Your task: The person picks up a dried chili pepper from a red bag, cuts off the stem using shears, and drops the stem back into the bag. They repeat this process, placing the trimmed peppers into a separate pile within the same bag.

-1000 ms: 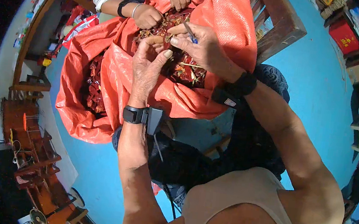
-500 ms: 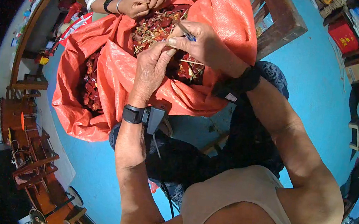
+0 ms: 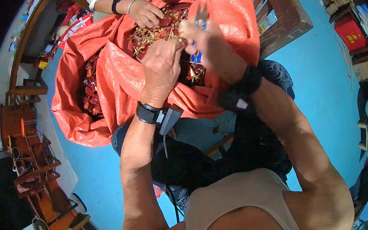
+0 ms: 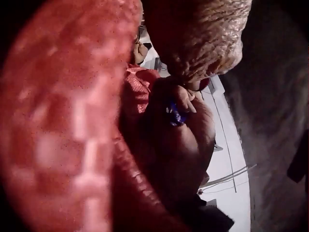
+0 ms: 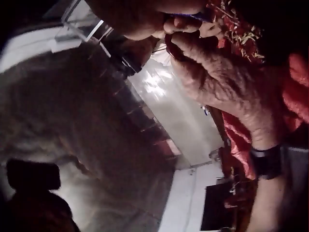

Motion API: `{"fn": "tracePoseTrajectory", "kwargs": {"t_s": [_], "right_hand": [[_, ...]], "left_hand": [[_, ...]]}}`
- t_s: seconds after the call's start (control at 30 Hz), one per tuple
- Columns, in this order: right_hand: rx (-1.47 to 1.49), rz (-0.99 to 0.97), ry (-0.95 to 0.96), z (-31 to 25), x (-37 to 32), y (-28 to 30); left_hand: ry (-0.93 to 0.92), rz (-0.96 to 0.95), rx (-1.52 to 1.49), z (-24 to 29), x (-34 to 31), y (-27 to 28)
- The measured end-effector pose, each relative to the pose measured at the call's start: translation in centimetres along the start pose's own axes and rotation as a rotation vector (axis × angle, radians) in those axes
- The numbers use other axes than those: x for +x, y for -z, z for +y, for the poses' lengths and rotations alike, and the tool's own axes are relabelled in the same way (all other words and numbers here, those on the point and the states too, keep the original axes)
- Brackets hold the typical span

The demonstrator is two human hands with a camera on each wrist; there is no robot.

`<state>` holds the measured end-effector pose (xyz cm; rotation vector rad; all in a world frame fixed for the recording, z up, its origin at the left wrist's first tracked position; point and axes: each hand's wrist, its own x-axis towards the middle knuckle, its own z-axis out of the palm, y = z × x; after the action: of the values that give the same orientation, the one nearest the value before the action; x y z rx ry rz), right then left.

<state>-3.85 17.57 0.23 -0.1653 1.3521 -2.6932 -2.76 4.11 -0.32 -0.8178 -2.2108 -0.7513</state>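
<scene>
My left hand (image 3: pixel 162 64) pinches a small dark red dried pepper (image 3: pixel 182 44) between thumb and fingers, above an orange-red woven sack (image 3: pixel 121 71). Close on its right, my right hand (image 3: pixel 214 49), blurred, grips a small metal tool with a blue handle (image 3: pixel 197 52); its grey tips point away from me. Below both hands, the sack holds red dried peppers and pale stems (image 3: pixel 144 40). In the left wrist view the blue handle (image 4: pixel 176 115) shows in the right hand (image 4: pixel 186 140). The right wrist view shows the left hand's (image 5: pixel 227 87) fingertips close to the right hand's.
Another person's hands (image 3: pixel 147 13) are over the far side of the peppers. A second opening of sacking with peppers (image 3: pixel 91 90) lies at the left. A wooden chair (image 3: pixel 286 23) stands beyond the sack at the right, and wooden furniture (image 3: pixel 33 162) at the lower left.
My left hand has turned, its back now upward, and shifted slightly right. The tool in my right hand has swung to point away from me. The other person's hands have moved apart since half a second ago.
</scene>
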Motion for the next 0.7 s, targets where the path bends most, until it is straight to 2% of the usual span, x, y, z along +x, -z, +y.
{"fn": "tracePoseTrajectory", "kwargs": {"t_s": [0.07, 0.1, 0.13, 0.2, 0.27, 0.4, 0.47, 0.5, 0.57, 0.7], "right_hand": [[0.003, 0.007, 0.013, -0.4, 0.3, 0.5], [0.004, 0.01, 0.029, -0.7, 0.6, 0.7], [0.005, 0.009, 0.043, -1.1, 0.8, 0.8], [-0.094, -0.022, 0.057, -1.6, 0.1, 0.5], [-0.38, -0.016, 0.203, -1.8, 0.0, -0.1], [-0.485, -0.069, 0.2, -2.0, -0.6, -0.6], [-0.781, -0.104, 0.453, -1.5, -0.5, -0.3], [-0.781, -0.107, 0.451, -1.5, -0.5, -0.3], [-1.181, -0.318, 0.892, -1.5, -0.3, -0.3], [-1.203, -0.345, 0.888, -0.9, -0.6, -0.5]], "left_hand": [[-0.086, 0.034, -0.02, 0.6, 0.0, 0.1], [-0.006, -0.042, 0.008, 0.9, -0.1, 0.4], [-0.007, -0.038, 0.008, 0.7, 0.0, 0.3], [-0.023, 0.056, -0.08, -0.1, 0.1, 0.4], [-0.032, 0.067, -0.086, -0.8, 0.2, 0.9], [-0.066, 0.063, -0.022, -1.2, 0.1, 1.6], [-0.06, 0.011, 0.077, -1.6, -0.2, 1.9], [-0.057, 0.012, 0.078, -1.6, -0.3, 1.9], [-0.034, 0.0, 0.119, -1.7, -0.5, 2.0], [-0.026, -0.041, 0.13, -1.8, -0.6, 2.4]]}}
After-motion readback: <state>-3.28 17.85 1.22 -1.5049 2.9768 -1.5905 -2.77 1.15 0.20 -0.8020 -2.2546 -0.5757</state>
